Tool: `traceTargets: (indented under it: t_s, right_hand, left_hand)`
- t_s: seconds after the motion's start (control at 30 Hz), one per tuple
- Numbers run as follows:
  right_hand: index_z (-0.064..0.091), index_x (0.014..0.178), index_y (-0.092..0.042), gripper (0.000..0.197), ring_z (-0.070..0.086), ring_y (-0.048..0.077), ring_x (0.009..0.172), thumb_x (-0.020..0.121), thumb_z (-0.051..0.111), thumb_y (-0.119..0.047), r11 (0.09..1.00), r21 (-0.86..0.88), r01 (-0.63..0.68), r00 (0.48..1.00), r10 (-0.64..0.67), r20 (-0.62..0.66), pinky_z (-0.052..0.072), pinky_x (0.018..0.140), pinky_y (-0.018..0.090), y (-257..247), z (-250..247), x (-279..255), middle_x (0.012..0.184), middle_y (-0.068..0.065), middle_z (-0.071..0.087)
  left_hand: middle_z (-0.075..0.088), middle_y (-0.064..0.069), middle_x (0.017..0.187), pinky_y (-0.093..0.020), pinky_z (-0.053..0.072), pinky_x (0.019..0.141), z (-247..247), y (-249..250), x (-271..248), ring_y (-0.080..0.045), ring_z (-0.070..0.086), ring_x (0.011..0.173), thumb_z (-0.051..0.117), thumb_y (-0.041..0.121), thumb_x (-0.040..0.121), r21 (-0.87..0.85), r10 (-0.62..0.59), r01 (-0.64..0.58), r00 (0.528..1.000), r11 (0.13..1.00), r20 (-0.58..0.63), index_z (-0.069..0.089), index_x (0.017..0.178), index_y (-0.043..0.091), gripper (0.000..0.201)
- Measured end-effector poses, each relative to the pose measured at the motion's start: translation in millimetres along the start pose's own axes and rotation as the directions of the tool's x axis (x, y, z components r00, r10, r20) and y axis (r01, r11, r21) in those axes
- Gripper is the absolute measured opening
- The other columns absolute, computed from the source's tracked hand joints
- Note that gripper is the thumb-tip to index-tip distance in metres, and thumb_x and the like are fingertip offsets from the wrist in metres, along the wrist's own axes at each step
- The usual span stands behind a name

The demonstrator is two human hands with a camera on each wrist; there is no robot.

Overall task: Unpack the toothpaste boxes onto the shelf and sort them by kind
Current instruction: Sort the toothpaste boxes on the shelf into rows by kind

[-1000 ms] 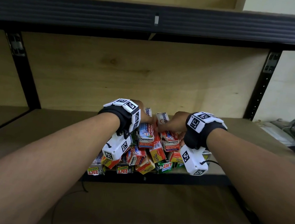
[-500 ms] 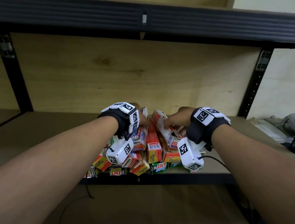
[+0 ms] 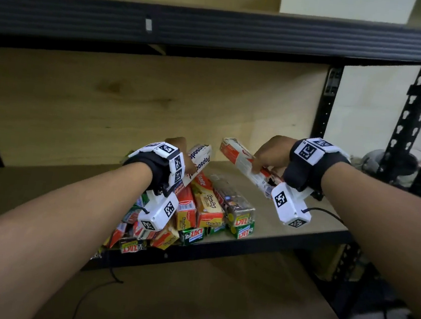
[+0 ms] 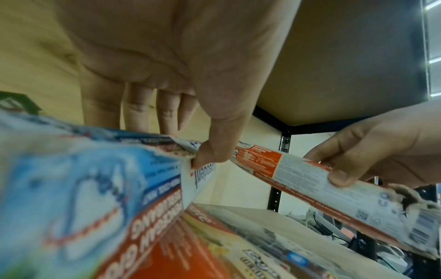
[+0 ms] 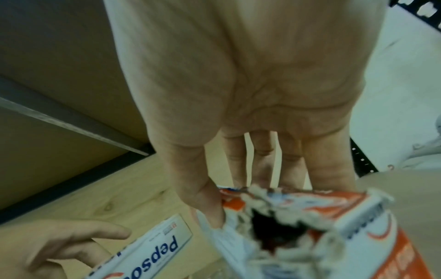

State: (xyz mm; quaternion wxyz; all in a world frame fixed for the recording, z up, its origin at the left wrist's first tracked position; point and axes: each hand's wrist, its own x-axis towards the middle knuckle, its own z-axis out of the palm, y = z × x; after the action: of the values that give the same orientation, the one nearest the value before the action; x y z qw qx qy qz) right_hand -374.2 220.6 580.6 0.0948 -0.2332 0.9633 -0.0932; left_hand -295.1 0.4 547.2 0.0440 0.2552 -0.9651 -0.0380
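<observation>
Glossy printed cardboard toothpaste boxes (image 3: 206, 206), matt wooden shelf board (image 3: 289, 215), black metal frame (image 3: 219, 29).

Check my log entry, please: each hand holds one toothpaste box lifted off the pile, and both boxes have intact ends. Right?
Not quite. The right hand's box has a torn-open end, as the right wrist view shows. The left hand does hold a Pepsodent box above the pile.

The box (image 3: 198, 161) on the left is white with blue lettering, a blue and red panel lower down. The box (image 3: 240, 160) on the right is white and orange-red. The heap (image 3: 208, 211) mixes red, yellow and green boxes. Wristbands (image 3: 307, 152) carry black-and-white square codes. The shelf (image 3: 289, 220) is pale wood with a black frame.
</observation>
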Motion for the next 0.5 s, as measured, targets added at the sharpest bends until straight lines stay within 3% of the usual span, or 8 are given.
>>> traceTargets:
  t_s: [0.07, 0.13, 0.17, 0.27, 0.4, 0.5]
  right_hand:
    - [0.074, 0.097, -0.019, 0.051, 0.066, 0.023, 0.089, 0.056, 0.071, -0.048, 0.995, -0.097, -0.005, 1.000, 0.005, -0.002, 0.054, 0.086, 0.034, 16.2, 1.8, -6.2, 0.100, 0.007, 0.071]
    - [0.070, 0.114, -0.011, 0.045, 0.063, 0.029, 0.107, 0.074, 0.071, -0.032, 0.991, -0.136, 0.003, 0.999, -0.009, -0.039, 0.052, 0.093, 0.037, 31.1, 6.7, -9.2, 0.115, 0.012, 0.068]
    - [0.069, 0.117, -0.009, 0.042, 0.062, 0.030, 0.110, 0.078, 0.070, -0.024, 0.988, -0.152, 0.010, 0.999, -0.018, -0.047, 0.052, 0.094, 0.038, 39.9, 9.2, -8.6, 0.118, 0.013, 0.067]
    - [0.071, 0.115, -0.015, 0.041, 0.064, 0.029, 0.105, 0.074, 0.072, -0.016, 0.988, -0.157, 0.010, 1.000, -0.014, -0.024, 0.055, 0.088, 0.037, 63.3, 19.7, -2.9, 0.115, 0.009, 0.067]
    - [0.070, 0.110, -0.038, 0.051, 0.064, 0.017, 0.091, 0.064, 0.076, -0.015, 0.983, -0.181, 0.019, 1.000, -0.019, 0.002, 0.056, 0.078, 0.029, 89.4, 38.5, 21.9, 0.110, -0.007, 0.067]
    - [0.070, 0.111, -0.035, 0.054, 0.060, 0.014, 0.090, 0.066, 0.075, -0.006, 0.988, -0.141, 0.058, 0.998, -0.056, 0.016, 0.051, 0.077, 0.025, 104.7, 51.4, 38.4, 0.114, -0.007, 0.064]
  left_hand:
    - [0.057, -0.008, 0.092, -0.030, 0.051, 0.076, -2.9, 15.9, -7.8, -0.021, 0.061, 0.083, 0.076, 0.032, 0.079, -0.056, 0.035, -0.037, 0.999, 0.998, -0.039, 0.056, 0.096, 0.019, 0.030]
    - [0.060, -0.011, 0.122, -0.036, 0.052, 0.090, -5.7, 23.7, -8.1, -0.028, 0.061, 0.106, 0.077, 0.035, 0.076, -0.082, 0.079, -0.084, 0.995, 0.993, -0.064, 0.052, 0.127, 0.010, 0.062]
    - [0.058, -0.010, 0.129, -0.039, 0.051, 0.093, -7.0, 28.9, -8.6, -0.029, 0.059, 0.111, 0.078, 0.036, 0.074, -0.100, 0.099, -0.107, 0.992, 0.989, -0.074, 0.048, 0.134, 0.010, 0.071]
    - [0.059, -0.005, 0.133, -0.040, 0.051, 0.094, -5.0, 45.0, -5.6, -0.026, 0.060, 0.111, 0.080, 0.031, 0.072, -0.134, 0.158, -0.168, 0.984, 0.977, -0.078, 0.046, 0.138, 0.015, 0.075]
    - [0.058, 0.001, 0.134, -0.039, 0.052, 0.095, 1.4, 60.1, -1.8, -0.022, 0.061, 0.110, 0.080, 0.026, 0.073, -0.195, 0.213, -0.227, 0.973, 0.954, -0.090, 0.044, 0.142, 0.020, 0.079]
    - [0.058, 0.005, 0.135, -0.037, 0.051, 0.096, 5.7, 68.0, 1.1, -0.019, 0.061, 0.110, 0.080, 0.023, 0.074, -0.221, 0.266, -0.282, 0.959, 0.933, -0.102, 0.041, 0.144, 0.023, 0.080]
